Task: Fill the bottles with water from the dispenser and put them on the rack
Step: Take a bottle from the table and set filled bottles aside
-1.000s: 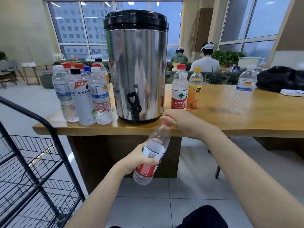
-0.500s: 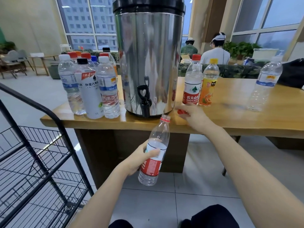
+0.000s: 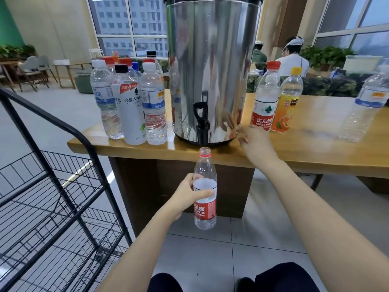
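My left hand (image 3: 185,197) grips an empty clear bottle (image 3: 205,171) with a red label, held upright and uncapped below the table edge. Its open mouth sits just under the black tap (image 3: 201,121) of the steel water dispenser (image 3: 212,70). On the wooden table (image 3: 315,150), my right hand (image 3: 255,142) lies low beside the dispenser's right base, and a bit of the red cap (image 3: 245,141) shows at its fingertips. The black wire rack (image 3: 52,186) stands at my left.
Several capped bottles (image 3: 128,106) cluster left of the dispenser. A red-label bottle (image 3: 266,98), an orange drink bottle (image 3: 287,102) and a clear bottle (image 3: 364,106) stand to its right. Two people (image 3: 292,57) sit behind the table. My knees show at the bottom edge.
My right hand took the red cap off the bottle and carried it right, down to the table. My left hand straightened the bottle and brought its mouth under the tap.
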`<state>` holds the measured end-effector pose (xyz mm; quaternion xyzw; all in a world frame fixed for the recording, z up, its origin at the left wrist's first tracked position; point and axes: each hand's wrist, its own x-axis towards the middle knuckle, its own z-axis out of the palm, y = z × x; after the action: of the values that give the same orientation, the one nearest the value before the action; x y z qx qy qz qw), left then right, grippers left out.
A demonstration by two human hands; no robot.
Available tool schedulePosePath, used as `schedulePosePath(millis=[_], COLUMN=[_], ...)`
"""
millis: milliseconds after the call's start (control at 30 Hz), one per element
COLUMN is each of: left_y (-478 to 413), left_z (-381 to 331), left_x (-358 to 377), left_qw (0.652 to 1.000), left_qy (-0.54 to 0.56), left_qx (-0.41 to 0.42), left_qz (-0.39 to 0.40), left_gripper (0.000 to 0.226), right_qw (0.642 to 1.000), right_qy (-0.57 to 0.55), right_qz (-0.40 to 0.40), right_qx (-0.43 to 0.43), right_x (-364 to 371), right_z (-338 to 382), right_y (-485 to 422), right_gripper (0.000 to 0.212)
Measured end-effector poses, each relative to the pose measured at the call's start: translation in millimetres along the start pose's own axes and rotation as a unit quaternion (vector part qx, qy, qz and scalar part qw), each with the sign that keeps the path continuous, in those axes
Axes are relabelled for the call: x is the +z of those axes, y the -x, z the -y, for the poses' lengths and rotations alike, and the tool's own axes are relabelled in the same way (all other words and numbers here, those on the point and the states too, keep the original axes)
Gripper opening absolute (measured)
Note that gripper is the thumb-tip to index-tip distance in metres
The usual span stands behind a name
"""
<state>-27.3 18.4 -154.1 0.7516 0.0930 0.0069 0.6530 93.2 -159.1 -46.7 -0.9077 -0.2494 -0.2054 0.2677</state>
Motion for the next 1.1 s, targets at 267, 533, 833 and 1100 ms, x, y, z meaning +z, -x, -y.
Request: schedulePosePath(millis=[267,533,833,1100], left_y=[-4,-6,-6,-3], left_z=[-9,-12,-10,-10], left_x=[-7,-7,-5,-2], left_qw=[0.999,0.997,0.995,0.993], left_qy=[0.008,-0.002,-0.015,-0.004], left_qx=[0.010,0.016,0.014,0.020], left_qz=[-0.045,-0.075,-0.101,-0.113], left_gripper=[0.055,0.057,0.059,0.058], right_qw=[0.965,0.962,0.930,0.936], right_qy=[-0.140,-0.139,-0.132,-0.110], right_qz=[-0.099,-0.133,-0.193,-0.167], right_qx=[-0.201,-0.193,-0.282,-0.290], right_x=[-24,-25,-16,4], right_z=[89,104,92,68], right_y=[-9,-19,13,44], right_gripper=[0.034,0.021,0.018,0.031])
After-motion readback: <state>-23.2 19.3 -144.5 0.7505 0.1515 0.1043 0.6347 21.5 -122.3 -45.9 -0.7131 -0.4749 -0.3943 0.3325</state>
